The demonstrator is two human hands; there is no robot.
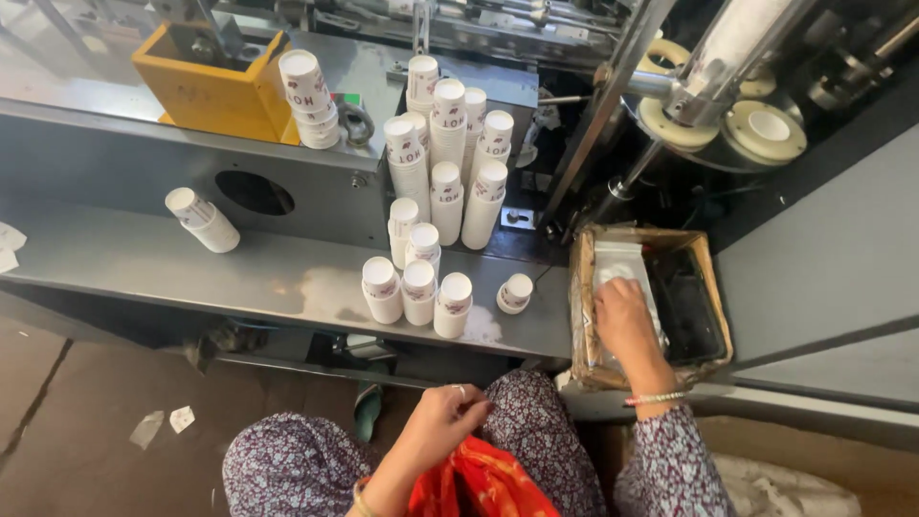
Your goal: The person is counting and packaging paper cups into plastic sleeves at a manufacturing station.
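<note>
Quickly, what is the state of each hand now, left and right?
Left hand: fingers curled closed, pinching the orange cloth on the lap.
Right hand: reaching into the cardboard box, resting on clear plastic; grip cannot be told.

Right hand (627,321) fingertips hidden inside box (582,287).

White printed paper cups (447,182), yellow metal box (212,84), floral purple sleeves (670,460), red-orange cloth (479,483), grey shelf (191,268).

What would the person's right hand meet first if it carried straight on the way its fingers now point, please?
The right hand points away from the body into the cardboard box. Its fingers already lie on the clear plastic sheet lining it, so that comes first; beyond is probably the box's far wall, though depth is unclear.
</note>
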